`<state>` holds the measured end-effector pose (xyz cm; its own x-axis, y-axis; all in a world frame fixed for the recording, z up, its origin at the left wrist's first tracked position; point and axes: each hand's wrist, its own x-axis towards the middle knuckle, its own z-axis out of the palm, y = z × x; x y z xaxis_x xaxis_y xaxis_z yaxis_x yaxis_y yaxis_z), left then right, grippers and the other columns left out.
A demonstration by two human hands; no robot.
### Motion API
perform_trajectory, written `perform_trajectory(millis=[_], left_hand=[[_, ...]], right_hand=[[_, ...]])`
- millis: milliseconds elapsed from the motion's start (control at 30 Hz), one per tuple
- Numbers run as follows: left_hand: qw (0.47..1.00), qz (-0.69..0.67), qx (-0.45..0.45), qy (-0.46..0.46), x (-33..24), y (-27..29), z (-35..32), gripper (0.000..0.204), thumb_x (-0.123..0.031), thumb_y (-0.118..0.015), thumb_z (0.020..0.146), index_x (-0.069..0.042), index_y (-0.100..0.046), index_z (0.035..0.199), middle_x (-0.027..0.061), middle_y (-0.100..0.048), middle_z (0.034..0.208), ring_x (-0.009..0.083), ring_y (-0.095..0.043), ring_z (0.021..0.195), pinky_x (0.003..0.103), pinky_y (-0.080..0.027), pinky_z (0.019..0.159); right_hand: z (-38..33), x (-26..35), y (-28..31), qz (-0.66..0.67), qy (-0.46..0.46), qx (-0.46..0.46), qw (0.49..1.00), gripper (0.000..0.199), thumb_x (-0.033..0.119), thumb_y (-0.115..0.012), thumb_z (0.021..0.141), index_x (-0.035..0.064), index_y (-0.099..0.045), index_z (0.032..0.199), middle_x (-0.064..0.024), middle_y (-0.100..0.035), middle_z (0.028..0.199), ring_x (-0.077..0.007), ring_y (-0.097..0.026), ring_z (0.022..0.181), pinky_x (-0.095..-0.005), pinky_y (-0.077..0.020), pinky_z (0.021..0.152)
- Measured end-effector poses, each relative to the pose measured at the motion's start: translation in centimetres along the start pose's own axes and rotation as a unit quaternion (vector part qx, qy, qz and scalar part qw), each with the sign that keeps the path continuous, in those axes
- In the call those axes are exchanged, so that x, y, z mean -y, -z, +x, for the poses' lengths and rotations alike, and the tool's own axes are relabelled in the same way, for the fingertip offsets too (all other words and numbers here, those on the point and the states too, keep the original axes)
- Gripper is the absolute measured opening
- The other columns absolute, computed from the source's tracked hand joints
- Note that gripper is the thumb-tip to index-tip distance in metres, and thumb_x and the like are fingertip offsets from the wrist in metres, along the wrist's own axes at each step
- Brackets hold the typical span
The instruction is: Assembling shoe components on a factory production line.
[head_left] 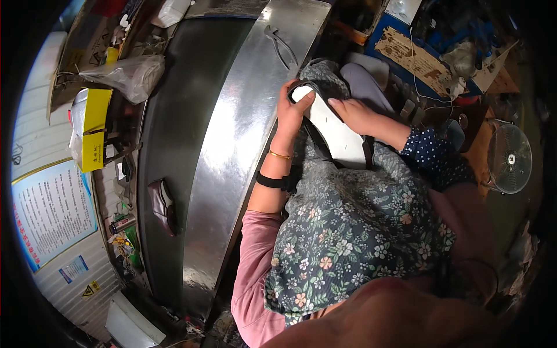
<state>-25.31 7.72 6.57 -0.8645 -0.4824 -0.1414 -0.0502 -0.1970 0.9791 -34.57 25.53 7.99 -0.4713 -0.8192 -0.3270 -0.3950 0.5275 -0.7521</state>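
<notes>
A dark shoe (333, 130) with a bare white underside lies bottom up over my lap, its upper mostly out of sight beneath. My left hand (292, 110) is closed round its far end, the thumb pressing on the white face. Against its right edge, my right hand (357, 118) grips the side with the thumb on the rim; the other fingers are hidden. Lining pliers (281, 49) lie on the metal ledge beyond my left hand. A finished-looking brown shoe (162, 206) rests on the dark belt further left.
A shiny metal ledge (226, 133) borders the dark conveyor belt (174, 116). Shelves with a plastic bag (132, 75) and a yellow box (94, 130) line the left side. To the right stand a round fan (510, 158) and a blue bin (380, 32) amid clutter.
</notes>
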Motion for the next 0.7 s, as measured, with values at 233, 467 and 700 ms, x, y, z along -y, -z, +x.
perform_trajectory(millis=[233, 467, 700], left_hand=[[0.999, 0.014, -0.011, 0.034, -1.1, -2.2, 1.4, 0.059, -0.012, -0.076, 0.082, 0.006, -0.042, 0.127, 0.0144, -0.061, 0.108, 0.0188, -0.06, 0.095, 0.029, -0.05, 0.083], [0.999, 0.043, 0.016, 0.016, 0.7, -1.0, 2.3, 0.059, -0.014, -0.076, 0.082, 0.005, -0.043, 0.127, 0.0146, -0.061, 0.112, 0.0207, -0.059, 0.101, 0.031, -0.048, 0.088], [0.999, 0.006, 0.034, 0.021, -1.9, -1.0, 1.4, 0.054, -0.016, -0.068, 0.088, 0.005, -0.043, 0.131, 0.0148, -0.059, 0.117, 0.0208, -0.059, 0.102, 0.031, -0.048, 0.09]], right_hand=[[0.7, 0.7, -0.7, -0.396, 0.15, -0.26, 0.868, 0.036, 0.025, -0.053, 0.092, -0.0086, -0.062, 0.098, -0.013, -0.066, 0.068, -0.0255, -0.066, 0.06, -0.037, -0.0506, 0.05], [-2.7, -6.9, 0.7, 0.213, -0.035, 0.024, 0.976, 0.06, 0.049, -0.031, 0.103, -0.0008, -0.059, 0.122, -0.0161, -0.065, 0.116, -0.0248, -0.062, 0.107, -0.0347, -0.0453, 0.095], [-3.3, -3.0, -1.8, 0.173, 0.048, -0.032, 0.983, 0.063, 0.035, -0.044, 0.103, 0.0045, -0.018, 0.152, -0.0231, -0.041, 0.145, -0.0307, -0.045, 0.13, -0.0324, -0.0361, 0.105]])
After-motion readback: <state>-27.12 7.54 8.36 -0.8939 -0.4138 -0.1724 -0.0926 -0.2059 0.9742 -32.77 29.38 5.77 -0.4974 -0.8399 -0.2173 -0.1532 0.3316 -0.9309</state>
